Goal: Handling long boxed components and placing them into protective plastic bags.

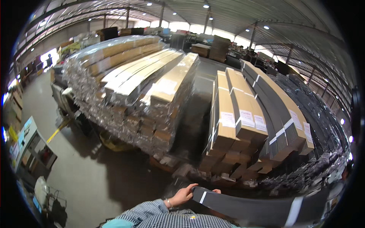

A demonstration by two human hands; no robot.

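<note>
Clock set on the wearer, 12 straight ahead. Long dark bundle (247,209) was up off the floor, close in front of the body, running from about 12 round to 3. Two white bands (295,211) crossed it, one near the left end, one well along to the right.

Left hand (183,196) was clamped on the bundle's left end, at 12, fingers over the top corner. Right hand (216,191): only fingertips showed, at the far edge just right of the left hand; rest hidden behind the bundle, so couldn't tell how firmly it gripped. Light bracelet (168,203) on the left wrist, checked sleeve (146,209) below.

Beyond the bundle, at 1: stack of long tan cartons (243,102), strapped, white labels (246,118) on the near ends. At 2, dark film-wrapped stack (312,104). At 11, film-wrapped carton stack (172,85), dark gap between it and the tan one. At 10, grey stand (33,142) on pale floor (81,171), yellow line (57,133) past it.
</note>
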